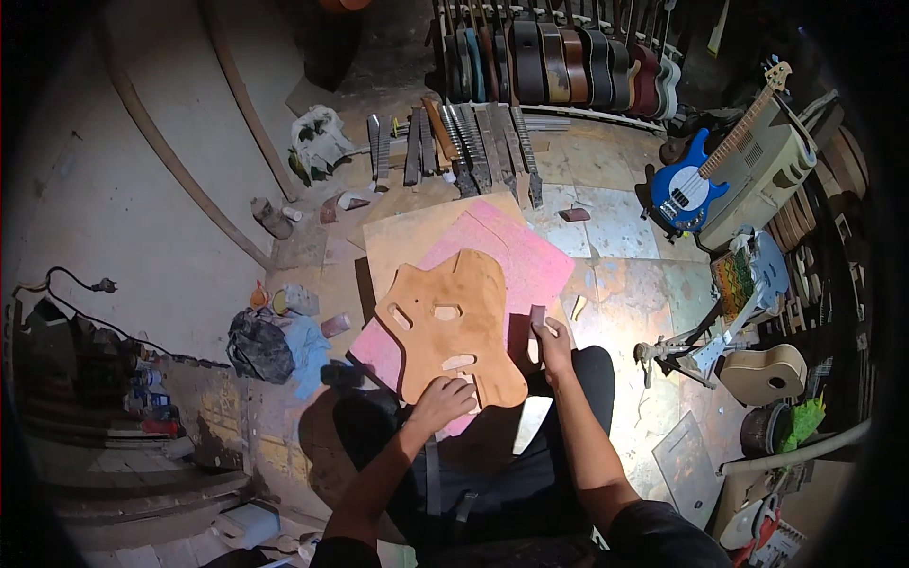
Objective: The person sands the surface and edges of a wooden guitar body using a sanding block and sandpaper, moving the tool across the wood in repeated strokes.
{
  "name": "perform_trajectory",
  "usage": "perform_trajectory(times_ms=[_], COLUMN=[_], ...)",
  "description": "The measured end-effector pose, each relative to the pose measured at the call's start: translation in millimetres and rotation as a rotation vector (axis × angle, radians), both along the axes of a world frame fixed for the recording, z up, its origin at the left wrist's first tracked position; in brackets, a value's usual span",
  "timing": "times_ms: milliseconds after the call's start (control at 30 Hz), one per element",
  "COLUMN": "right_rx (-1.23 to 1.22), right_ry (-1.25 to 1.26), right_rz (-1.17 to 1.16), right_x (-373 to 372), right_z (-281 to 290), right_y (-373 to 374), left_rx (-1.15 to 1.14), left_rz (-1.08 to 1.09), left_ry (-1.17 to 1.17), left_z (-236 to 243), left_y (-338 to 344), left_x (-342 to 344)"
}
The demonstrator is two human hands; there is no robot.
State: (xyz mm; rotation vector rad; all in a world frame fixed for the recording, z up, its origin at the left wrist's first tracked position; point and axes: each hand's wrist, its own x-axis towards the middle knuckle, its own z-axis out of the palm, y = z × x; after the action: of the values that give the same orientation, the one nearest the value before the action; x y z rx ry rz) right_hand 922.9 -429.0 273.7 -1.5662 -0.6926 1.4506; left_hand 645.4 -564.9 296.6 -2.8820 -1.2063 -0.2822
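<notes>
Head view: a wide fisheye is looking steeply down and slightly forward from above the wearer's lap [521,483]. The wooden guitar body [440,341] is lying near, about mid-frame; a row of guitars [551,66] is standing farther off, at top. Left-hand wall battens [244,102] are bowing toward the dark rim.

Person's short black sleeves [660,533], bare forearms [592,450], bare left hand [441,404], bare right hand [555,346], black trousers [594,381], narrow grey strap [433,475]
</notes>
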Motion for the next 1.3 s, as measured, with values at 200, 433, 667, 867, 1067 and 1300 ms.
perform_trajectory(times_ms=[200,433,667,867,1067,1300], right_rx=[-0.102,-0.280,-0.315,-0.344,-0.157,-0.230], right_ry=[0.585,0.858,0.722,0.730,0.634,0.633], right_rz=[0.102,0.335,0.348,0.282,0.565,0.347], right_x=[-9,-13,-31,-27,-19,-20], right_z=[26,48,70,91,97,90], right_y=[-25,-82,-100,-103,-114,-117], left_rx=[-0.331,-0.672,-0.657,-0.470,-0.575,-0.431], left_rz=[0.146,0.769,0.591,0.498,0.506,0.578], left_ry=[-0.151,-1.490,-1.396,-1.224,-1.260,-1.244], left_z=[-12,34,41,65,31,38], left_y=[-5,-2,3,-2,-10,-10], left_x=[-1,86,79,82,67,85])
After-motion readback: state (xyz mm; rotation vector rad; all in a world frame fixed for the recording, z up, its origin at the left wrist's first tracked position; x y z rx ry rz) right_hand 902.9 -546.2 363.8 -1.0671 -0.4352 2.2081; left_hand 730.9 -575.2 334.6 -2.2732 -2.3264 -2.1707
